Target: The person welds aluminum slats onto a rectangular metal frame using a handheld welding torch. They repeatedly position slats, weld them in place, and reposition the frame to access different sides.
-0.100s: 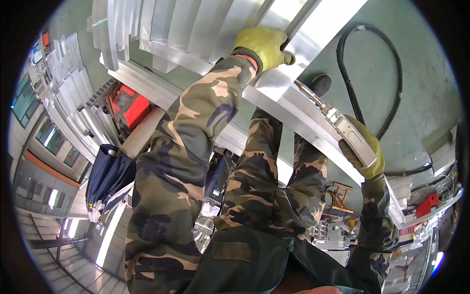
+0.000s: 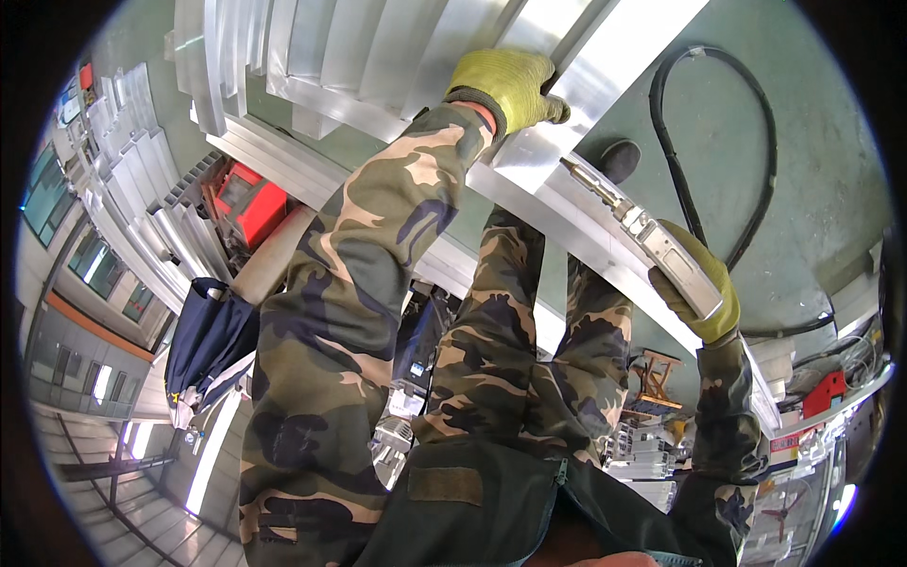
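My left hand (image 2: 505, 92), in a yellow-green work glove, is closed over the edge of a shiny metal frame (image 2: 628, 47) with slats. Some of its fingers are hidden behind the glove's back. In a matching glove, my right hand (image 2: 710, 288) wraps round the body of a silver handheld welding gun (image 2: 673, 260). The gun's narrow nozzle (image 2: 578, 172) points up and left, close to the corner where the frame meets a long metal beam (image 2: 605, 231). Whether the tip touches the metal I cannot tell.
A black hose (image 2: 770, 161) loops over the green floor on the right. A dark shoe (image 2: 620, 161) shows beyond the beam. Left stand a red machine (image 2: 257, 210), dark blue cloth (image 2: 210, 331) and stacked metal profiles (image 2: 132, 180). A wooden stool (image 2: 655, 378) is at lower right.
The welding gun and my right hand have shifted slightly to the left, bringing the nozzle a little further over the metal. My left hand stays at the same spot on the frame.
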`<move>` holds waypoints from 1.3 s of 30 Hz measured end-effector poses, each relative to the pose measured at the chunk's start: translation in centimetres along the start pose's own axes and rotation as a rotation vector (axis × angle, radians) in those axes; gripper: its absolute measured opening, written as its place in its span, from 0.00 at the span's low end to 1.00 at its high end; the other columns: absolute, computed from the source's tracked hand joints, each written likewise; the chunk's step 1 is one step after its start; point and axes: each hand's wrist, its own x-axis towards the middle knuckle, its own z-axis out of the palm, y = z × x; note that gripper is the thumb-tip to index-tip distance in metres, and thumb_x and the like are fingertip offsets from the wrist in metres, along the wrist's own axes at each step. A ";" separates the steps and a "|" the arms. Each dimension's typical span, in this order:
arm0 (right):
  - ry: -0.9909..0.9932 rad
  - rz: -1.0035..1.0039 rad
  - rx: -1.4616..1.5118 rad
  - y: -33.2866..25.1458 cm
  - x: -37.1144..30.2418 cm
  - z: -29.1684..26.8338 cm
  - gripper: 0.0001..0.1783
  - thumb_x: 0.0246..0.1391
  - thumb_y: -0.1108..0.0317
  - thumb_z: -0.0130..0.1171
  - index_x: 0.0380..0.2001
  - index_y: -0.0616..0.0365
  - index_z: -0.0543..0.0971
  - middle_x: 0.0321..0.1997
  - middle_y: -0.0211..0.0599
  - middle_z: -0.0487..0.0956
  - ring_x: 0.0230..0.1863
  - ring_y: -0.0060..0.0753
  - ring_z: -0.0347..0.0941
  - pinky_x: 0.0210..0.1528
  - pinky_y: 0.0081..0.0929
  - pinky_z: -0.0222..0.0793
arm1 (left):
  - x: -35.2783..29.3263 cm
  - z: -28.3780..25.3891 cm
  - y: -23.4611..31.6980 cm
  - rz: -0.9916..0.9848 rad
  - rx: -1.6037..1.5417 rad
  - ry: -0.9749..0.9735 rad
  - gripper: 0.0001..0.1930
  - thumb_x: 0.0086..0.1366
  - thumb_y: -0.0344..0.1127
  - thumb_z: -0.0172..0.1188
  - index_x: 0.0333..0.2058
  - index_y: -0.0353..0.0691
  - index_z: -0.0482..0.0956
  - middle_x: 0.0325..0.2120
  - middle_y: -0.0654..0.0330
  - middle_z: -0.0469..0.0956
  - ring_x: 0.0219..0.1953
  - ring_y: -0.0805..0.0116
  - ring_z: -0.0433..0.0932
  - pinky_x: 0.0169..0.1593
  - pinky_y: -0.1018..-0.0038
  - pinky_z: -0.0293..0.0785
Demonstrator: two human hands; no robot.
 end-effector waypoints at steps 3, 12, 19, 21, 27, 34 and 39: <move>-0.007 -0.073 -0.019 0.7 0.7 0.5 0.27 0.59 0.68 0.70 0.60 0.64 0.76 0.46 0.43 0.85 0.41 0.31 0.81 0.46 0.29 0.77 | 0.0 0.0 0.0 0.008 -0.001 0.010 0.31 0.60 0.63 0.68 0.52 0.44 0.82 0.45 0.53 0.86 0.48 0.52 0.85 0.53 0.59 0.80; -0.083 -0.070 0.035 0.1 2.4 1.1 0.29 0.57 0.65 0.73 0.60 0.62 0.77 0.49 0.47 0.85 0.47 0.40 0.84 0.50 0.31 0.78 | 0.5 1.0 0.0 0.034 0.007 0.032 0.30 0.60 0.63 0.67 0.50 0.47 0.83 0.44 0.55 0.86 0.46 0.53 0.85 0.51 0.57 0.80; -0.061 0.299 0.256 -0.8 2.0 1.6 0.31 0.54 0.61 0.75 0.59 0.56 0.77 0.51 0.46 0.85 0.51 0.42 0.85 0.50 0.34 0.80 | 0.6 1.5 -0.4 0.064 0.032 0.091 0.29 0.60 0.63 0.66 0.49 0.48 0.83 0.42 0.56 0.86 0.46 0.53 0.85 0.51 0.57 0.80; -0.051 0.220 0.191 0.1 1.8 1.7 0.31 0.54 0.62 0.75 0.59 0.57 0.77 0.51 0.46 0.85 0.50 0.41 0.85 0.50 0.34 0.80 | 0.6 1.7 -0.4 0.070 0.041 0.103 0.29 0.60 0.63 0.66 0.49 0.48 0.83 0.42 0.56 0.86 0.46 0.53 0.85 0.51 0.56 0.80; -0.117 0.129 0.164 -0.1 2.8 2.1 0.31 0.55 0.62 0.75 0.60 0.58 0.77 0.50 0.46 0.85 0.50 0.39 0.84 0.50 0.33 0.80 | 0.8 1.3 -0.2 0.052 0.021 0.041 0.27 0.62 0.61 0.67 0.52 0.50 0.84 0.47 0.56 0.86 0.50 0.53 0.84 0.56 0.56 0.79; -0.182 0.055 0.143 0.5 3.5 1.7 0.31 0.55 0.63 0.74 0.60 0.59 0.77 0.50 0.45 0.85 0.49 0.38 0.84 0.51 0.32 0.79 | 1.1 1.6 -0.4 0.079 -0.004 0.065 0.26 0.62 0.60 0.67 0.52 0.51 0.85 0.47 0.56 0.86 0.50 0.54 0.85 0.55 0.56 0.79; -0.217 0.016 0.134 0.5 4.0 1.8 0.31 0.56 0.63 0.74 0.60 0.60 0.77 0.50 0.45 0.85 0.49 0.37 0.84 0.52 0.32 0.79 | 1.4 2.3 -0.7 0.089 0.015 0.117 0.25 0.62 0.59 0.67 0.50 0.50 0.85 0.45 0.56 0.87 0.49 0.53 0.85 0.55 0.57 0.79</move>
